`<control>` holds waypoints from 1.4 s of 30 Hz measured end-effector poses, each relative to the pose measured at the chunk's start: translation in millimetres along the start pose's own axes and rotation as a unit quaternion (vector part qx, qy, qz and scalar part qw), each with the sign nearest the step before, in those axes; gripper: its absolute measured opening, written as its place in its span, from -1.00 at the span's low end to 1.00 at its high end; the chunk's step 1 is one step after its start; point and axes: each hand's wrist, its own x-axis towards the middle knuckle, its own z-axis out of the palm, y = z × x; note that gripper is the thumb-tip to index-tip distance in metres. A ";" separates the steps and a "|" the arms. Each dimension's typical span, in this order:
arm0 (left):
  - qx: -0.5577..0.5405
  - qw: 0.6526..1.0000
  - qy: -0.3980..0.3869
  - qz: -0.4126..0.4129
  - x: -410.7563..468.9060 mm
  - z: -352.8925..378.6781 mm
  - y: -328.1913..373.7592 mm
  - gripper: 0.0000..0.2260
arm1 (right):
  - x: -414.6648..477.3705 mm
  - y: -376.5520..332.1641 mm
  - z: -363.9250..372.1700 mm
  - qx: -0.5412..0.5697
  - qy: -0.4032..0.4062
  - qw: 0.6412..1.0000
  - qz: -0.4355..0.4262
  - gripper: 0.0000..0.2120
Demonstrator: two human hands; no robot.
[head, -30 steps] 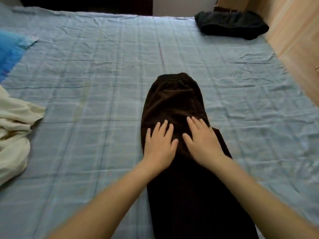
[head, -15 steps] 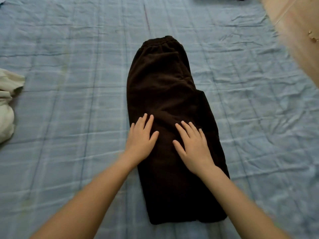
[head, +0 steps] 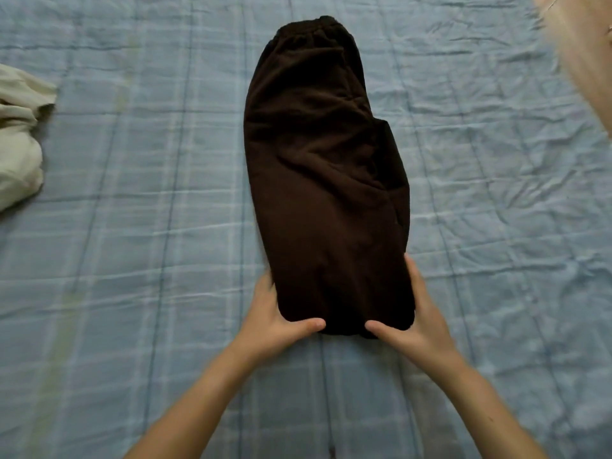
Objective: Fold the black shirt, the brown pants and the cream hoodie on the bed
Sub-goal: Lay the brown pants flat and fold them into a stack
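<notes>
Brown pants (head: 326, 180) are lying lengthwise mid-bed, folded into one long strip, waistband at the far end. I'm gripping the near hem end with both hands: left hand (head: 276, 318) at the pants' left corner, right hand (head: 414, 321) at the right corner, thumbs on top, fingers tucked underneath, each grip clamped on the fabric. Cream hoodie (head: 20, 144) is sitting bunched well left of the pants on the blue plaid bed sheet (head: 132, 226).
</notes>
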 end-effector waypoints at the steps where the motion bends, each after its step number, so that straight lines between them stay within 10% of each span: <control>1: 0.001 1.000 -0.018 0.016 0.6 -3.4 -4.2 -0.21 | -2.3 -0.3 0.3 -0.002 -0.008 1.000 -0.004 0.18; 11: -0.063 0.997 0.038 0.011 -1.8 -18.2 40.7 -0.28 | -11.6 -59.3 2.3 0.052 0.121 0.990 -0.056 -0.08; 18: -0.046 0.997 0.031 0.049 -31.2 -24.8 30.1 0.01 | -27.0 -52.3 10.2 -0.001 0.049 0.999 -0.009 -0.12; 25: 0.011 0.997 0.006 0.076 -31.9 -28.6 20.5 -0.28 | -27.5 -48.4 10.9 -0.095 0.031 0.994 -0.042 -0.31; 31: -0.157 0.986 0.004 -0.054 -32.1 -50.1 60.5 -0.52 | -17.6 -97.9 -38.9 0.031 -0.021 0.999 0.022 -0.67; 42: -0.055 0.992 -0.098 -0.056 -119.7 -17.8 -16.8 -0.11 | -115.0 -40.5 52.5 0.134 0.024 0.989 0.058 -0.12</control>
